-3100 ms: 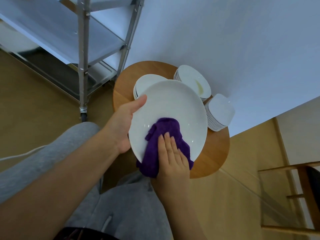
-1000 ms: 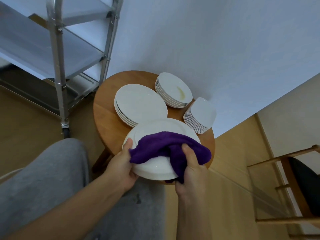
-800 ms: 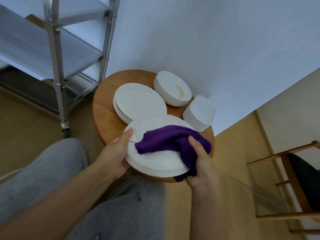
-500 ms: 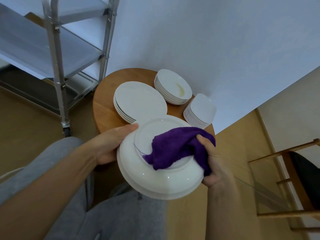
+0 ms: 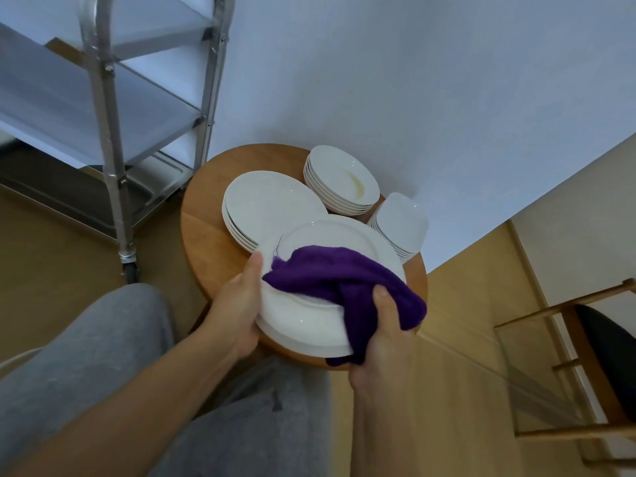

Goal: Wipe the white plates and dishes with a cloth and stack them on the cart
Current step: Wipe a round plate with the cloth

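Note:
A large white plate (image 5: 309, 321) is held upside down over the near edge of the round wooden table (image 5: 203, 242). My left hand (image 5: 241, 304) grips its left rim, thumb on top. A purple cloth (image 5: 330, 273) lies across the plate's underside, and my right hand (image 5: 382, 325) clutches it at the plate's right rim. On the table stand a stack of large plates (image 5: 268, 201), a stack of deep dishes (image 5: 340, 177) whose top dish has a yellowish smear, and a stack of small square dishes (image 5: 401, 222). The metal cart (image 5: 113, 132) stands at the left.
The cart's shelves (image 5: 44, 94) are at upper left and a caster wheel (image 5: 129, 266) sits near the table. A wooden chair with a dark seat (image 5: 599, 352) is at the right. My grey-trousered leg (image 5: 86, 352) fills the lower left. A white wall is behind the table.
The plate was turned over from face up to underside up. My right hand has dragged the cloth across it to the right rim, and the plate now sits lower and flatter.

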### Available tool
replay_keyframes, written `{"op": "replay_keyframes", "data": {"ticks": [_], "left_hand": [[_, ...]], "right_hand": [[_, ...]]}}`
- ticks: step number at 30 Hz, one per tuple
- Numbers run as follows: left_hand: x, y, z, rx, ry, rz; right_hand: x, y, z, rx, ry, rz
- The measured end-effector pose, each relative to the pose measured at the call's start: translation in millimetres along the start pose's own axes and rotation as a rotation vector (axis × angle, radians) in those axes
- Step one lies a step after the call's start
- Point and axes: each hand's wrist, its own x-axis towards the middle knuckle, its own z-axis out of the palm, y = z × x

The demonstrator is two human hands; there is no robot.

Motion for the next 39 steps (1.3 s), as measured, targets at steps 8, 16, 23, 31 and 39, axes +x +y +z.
{"op": "replay_keyframes", "data": {"ticks": [8, 16, 23, 31, 39], "left_hand": [[2.9, 21.6, -33.7, 0.324, -0.454, 0.045], [-2.6, 53.3, -25.1, 0.570, -0.518, 0.104], [-18.1, 50.8, -14.4, 0.728, -0.591, 0.234], [-23.6, 51.2, -20.6, 0.682, -0.301, 0.394], [-29.5, 44.7, -6.4, 0.785, -0.180, 0.533]], "right_hand": [[27.0, -53.6, -19.8, -0.279, -0.303, 0.280], [38.7, -69.7, -3.9, -0.551, -0.451, 0.300], [52.4, -55.6, 20.8, -0.778, -0.313, 0.130], [51.8, -69.0, 3.4, -0.475, 0.101, -0.375], [9.8, -42.3, 13.9, -0.832, -0.599, -0.674]]}}
